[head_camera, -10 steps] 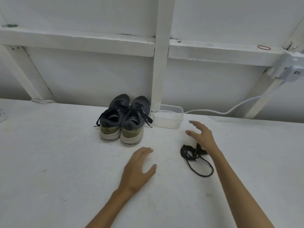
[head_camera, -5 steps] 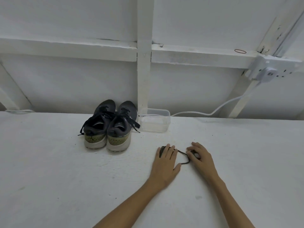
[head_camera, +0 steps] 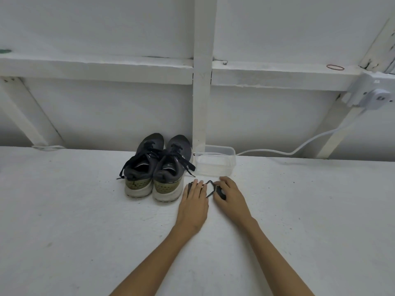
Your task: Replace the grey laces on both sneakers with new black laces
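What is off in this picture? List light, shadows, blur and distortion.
Head view: light flat and dim, no glare; faint shadows under the sneakers, left hand and right hand; the far edge of the table runs tilted; detail soft, so the black lace blurs where fingers cover it.

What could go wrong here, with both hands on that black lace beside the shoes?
1. The black lace lies looped between the left hand and right hand; pulling them apart might tighten a knot.
2. The sneakers have loose lace ends trailing on the table close by, which could tangle with it.
3. The clear container stands just behind both hands and might be knocked.
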